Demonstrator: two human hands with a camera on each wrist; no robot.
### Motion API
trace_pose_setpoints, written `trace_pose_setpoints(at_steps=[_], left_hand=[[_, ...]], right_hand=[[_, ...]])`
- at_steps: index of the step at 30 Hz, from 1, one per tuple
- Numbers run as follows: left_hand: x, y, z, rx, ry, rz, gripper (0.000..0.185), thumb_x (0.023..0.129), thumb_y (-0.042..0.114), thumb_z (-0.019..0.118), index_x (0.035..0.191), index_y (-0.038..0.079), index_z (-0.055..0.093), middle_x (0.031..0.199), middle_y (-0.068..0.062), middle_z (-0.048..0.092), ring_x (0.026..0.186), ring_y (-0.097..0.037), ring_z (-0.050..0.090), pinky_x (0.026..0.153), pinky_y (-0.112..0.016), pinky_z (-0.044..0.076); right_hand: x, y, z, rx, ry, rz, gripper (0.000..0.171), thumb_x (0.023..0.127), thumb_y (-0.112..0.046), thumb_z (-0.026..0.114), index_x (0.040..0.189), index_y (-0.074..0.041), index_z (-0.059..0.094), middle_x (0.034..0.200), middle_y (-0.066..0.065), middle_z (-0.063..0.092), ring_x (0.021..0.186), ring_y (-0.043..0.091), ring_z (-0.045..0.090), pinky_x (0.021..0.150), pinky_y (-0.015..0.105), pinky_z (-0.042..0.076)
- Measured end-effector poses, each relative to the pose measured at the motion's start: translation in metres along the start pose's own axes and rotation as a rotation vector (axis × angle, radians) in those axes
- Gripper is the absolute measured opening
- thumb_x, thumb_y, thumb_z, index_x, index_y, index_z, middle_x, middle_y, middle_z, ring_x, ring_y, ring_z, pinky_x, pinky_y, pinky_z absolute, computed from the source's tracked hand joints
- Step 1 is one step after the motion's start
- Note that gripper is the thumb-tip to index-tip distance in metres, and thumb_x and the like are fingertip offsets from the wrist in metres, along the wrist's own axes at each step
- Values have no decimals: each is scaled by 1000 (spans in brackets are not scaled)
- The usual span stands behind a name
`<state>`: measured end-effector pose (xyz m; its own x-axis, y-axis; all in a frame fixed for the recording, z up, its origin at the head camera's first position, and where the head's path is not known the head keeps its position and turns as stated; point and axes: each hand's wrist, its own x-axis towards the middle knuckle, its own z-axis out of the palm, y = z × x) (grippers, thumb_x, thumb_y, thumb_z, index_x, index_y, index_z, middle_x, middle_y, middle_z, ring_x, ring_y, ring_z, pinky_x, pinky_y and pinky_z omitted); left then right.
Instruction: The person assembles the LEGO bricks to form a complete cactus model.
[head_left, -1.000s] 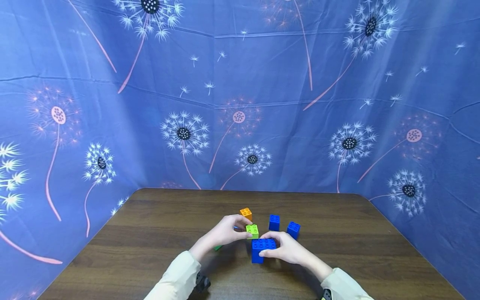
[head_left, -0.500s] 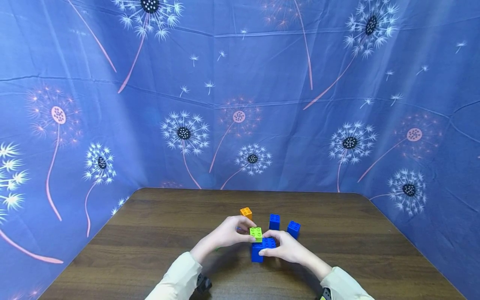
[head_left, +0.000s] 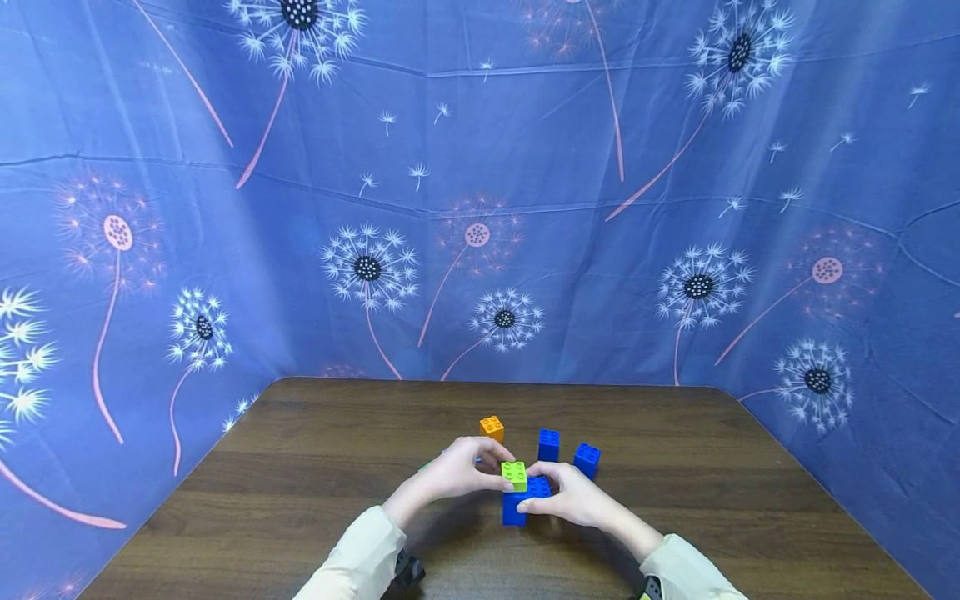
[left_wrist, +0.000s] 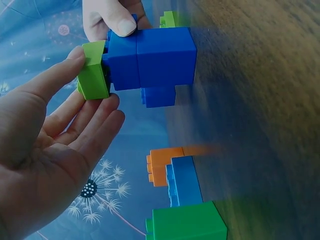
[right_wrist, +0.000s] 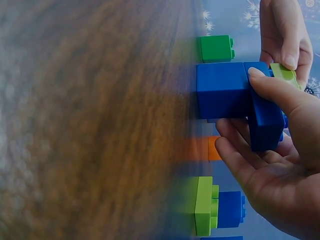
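Note:
My left hand (head_left: 463, 468) pinches a small lime-green building brick (head_left: 513, 476) between thumb and fingers. The lime brick is over the left end of a long blue brick (head_left: 538, 485). In the left wrist view, it meets the blue studs at a slight tilt, with some studs showing at the joint. The long blue brick sits on a blue block (right_wrist: 222, 90), its other end overhanging. My right hand (head_left: 572, 495) grips the long brick, thumb on the near side and fingers behind.
Beyond the hands stand an orange brick (head_left: 492, 428) and two blue bricks (head_left: 549, 445). In the left wrist view, a green brick (left_wrist: 189, 222) and a lighter blue brick (left_wrist: 186, 181) stand near the left hand. Another lime brick (right_wrist: 203, 206) shows in the right wrist view.
My left hand has moved the lime-green brick right and toward me, from beside the blue bricks to over their left end. The right hand has stayed in place.

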<state>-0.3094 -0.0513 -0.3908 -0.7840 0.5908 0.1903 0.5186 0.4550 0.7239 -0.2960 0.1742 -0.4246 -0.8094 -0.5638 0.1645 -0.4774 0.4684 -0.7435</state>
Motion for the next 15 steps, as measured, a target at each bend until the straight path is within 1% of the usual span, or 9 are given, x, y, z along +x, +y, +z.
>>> trace_pose_setpoints(at_steps=[5, 13, 15], left_hand=[[0, -2, 1, -8, -2, 6, 30, 78, 22, 76, 105, 11, 67, 92, 2, 69, 81, -3, 63, 72, -16, 51], [0, -5, 5, -58, 2, 17, 29, 78, 21, 76, 104, 12, 68, 94, 1, 70, 82, -4, 64, 73, -16, 51], [-1, -5, 5, -65, 3, 23, 29, 78, 20, 77, 103, 11, 68, 95, 1, 70, 81, -3, 63, 73, -16, 51]], right_hand=[[1, 1, 0, -15, 4, 23, 41, 83, -32, 71, 112, -6, 60, 95, 0, 67, 79, 3, 58, 70, 20, 47], [0, 0, 1, -24, 22, 22, 38, 82, -32, 71, 109, -7, 61, 92, -1, 67, 77, 3, 57, 68, 20, 46], [0, -1, 2, -35, 33, 22, 39, 82, -33, 72, 109, -7, 61, 93, -1, 66, 78, 3, 56, 69, 20, 45]])
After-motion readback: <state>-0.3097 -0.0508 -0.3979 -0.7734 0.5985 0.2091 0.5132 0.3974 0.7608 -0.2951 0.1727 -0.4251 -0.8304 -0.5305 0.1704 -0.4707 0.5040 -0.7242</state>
